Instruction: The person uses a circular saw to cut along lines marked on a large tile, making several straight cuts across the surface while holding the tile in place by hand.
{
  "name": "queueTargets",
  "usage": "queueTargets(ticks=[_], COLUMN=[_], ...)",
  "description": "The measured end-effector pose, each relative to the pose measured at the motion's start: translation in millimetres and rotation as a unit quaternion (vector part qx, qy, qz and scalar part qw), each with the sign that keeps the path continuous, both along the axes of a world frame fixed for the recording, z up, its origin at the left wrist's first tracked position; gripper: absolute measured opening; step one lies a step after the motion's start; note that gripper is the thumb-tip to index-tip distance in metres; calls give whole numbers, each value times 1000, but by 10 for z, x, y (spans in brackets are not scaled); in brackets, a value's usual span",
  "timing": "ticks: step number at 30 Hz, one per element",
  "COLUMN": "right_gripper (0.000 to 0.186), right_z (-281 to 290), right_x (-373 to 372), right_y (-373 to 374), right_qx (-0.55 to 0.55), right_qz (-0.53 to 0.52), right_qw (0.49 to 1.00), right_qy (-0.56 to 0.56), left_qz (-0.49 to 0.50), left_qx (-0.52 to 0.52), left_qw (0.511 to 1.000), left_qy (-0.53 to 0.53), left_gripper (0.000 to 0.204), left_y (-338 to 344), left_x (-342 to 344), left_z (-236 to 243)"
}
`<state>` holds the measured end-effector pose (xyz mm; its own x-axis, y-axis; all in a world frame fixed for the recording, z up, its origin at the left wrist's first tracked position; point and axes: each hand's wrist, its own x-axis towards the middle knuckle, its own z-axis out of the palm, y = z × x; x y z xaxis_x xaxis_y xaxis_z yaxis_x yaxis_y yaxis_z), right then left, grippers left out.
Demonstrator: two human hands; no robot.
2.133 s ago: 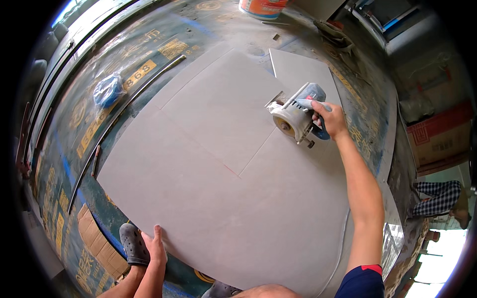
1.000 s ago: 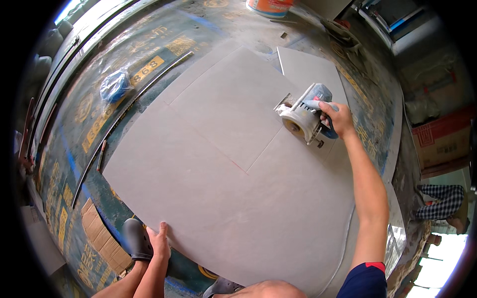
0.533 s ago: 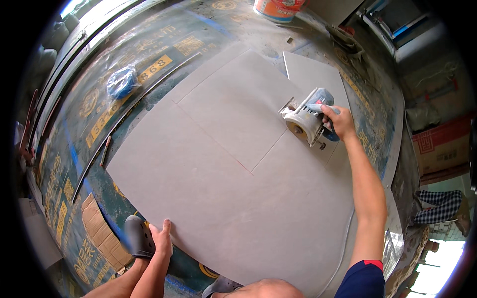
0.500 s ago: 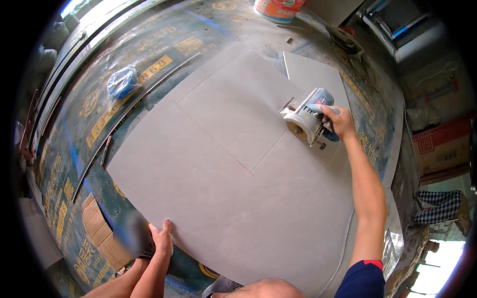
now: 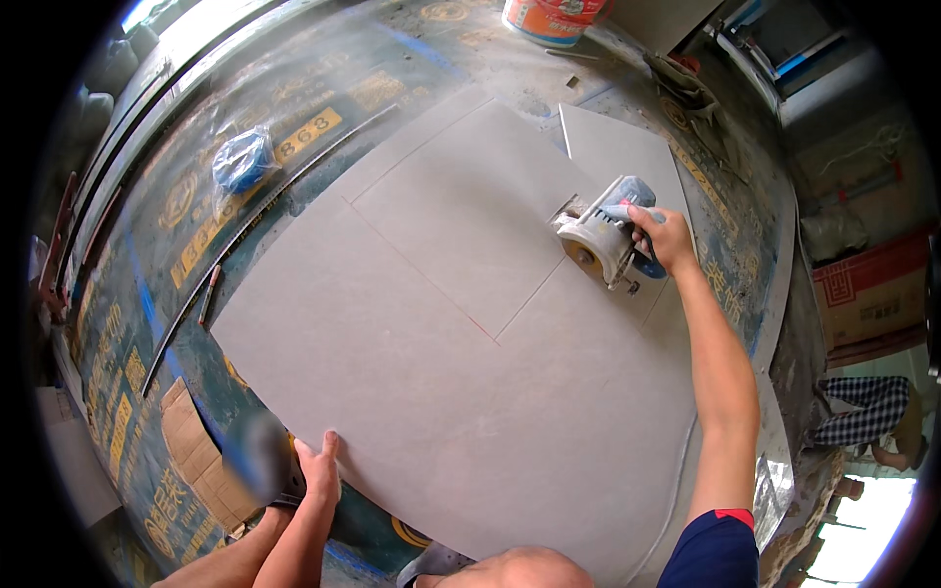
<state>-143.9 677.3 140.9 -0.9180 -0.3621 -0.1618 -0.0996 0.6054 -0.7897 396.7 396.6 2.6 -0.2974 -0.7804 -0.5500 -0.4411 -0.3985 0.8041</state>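
A large grey tile (image 5: 421,412) lies across the middle with thin straight lines cut into it and a short red mark near one corner of the cuts. My right hand (image 5: 667,240) is wrapped round the grip of a corded circular tile cutter (image 5: 600,235), whose base and blade sit on the tile at the end of a cut line. Pale dust surrounds the cutter. At the tile's near left edge is my left hand (image 5: 319,468), its thumb on top and its other fingers mostly hidden; it appears to grip the edge.
A smaller grey tile piece (image 5: 622,147) lies beyond the cutter. The cord (image 5: 676,490) trails along the right. On the printed floor sheet are a blue roll in clear plastic (image 5: 243,162), a pencil (image 5: 209,294) and cardboard (image 5: 196,451). A bucket (image 5: 554,22) stands at the back.
The cutter and my right hand have shifted very slightly left. Dust haze has thickened toward the upper left. My left hand stays at the tile's edge.
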Motion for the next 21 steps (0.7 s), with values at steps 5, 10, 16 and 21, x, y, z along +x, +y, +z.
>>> queueTargets(ticks=[5, 10, 16, 21], right_gripper=[40, 39, 40, 41], right_z=[4, 6, -7, -9], right_x=[-1, -11, -32, -32], right_y=[-26, -36, -30, -33], right_qx=[-8, -2, 8, 16], right_qz=[1, -5, 0, -7], right_qw=[1000, 1000, 1000, 1000], right_qy=[-8, -10, -9, 5], left_qz=[3, 5, 9, 2], left_qx=[7, -2, -2, -1], left_qw=[1000, 1000, 1000, 1000], left_qy=[-5, 6, 16, 8], left_gripper=[55, 54, 53, 54], left_y=[-9, -2, -6, -7], left_x=[4, 11, 9, 8], left_z=[-7, -26, -36, -15])
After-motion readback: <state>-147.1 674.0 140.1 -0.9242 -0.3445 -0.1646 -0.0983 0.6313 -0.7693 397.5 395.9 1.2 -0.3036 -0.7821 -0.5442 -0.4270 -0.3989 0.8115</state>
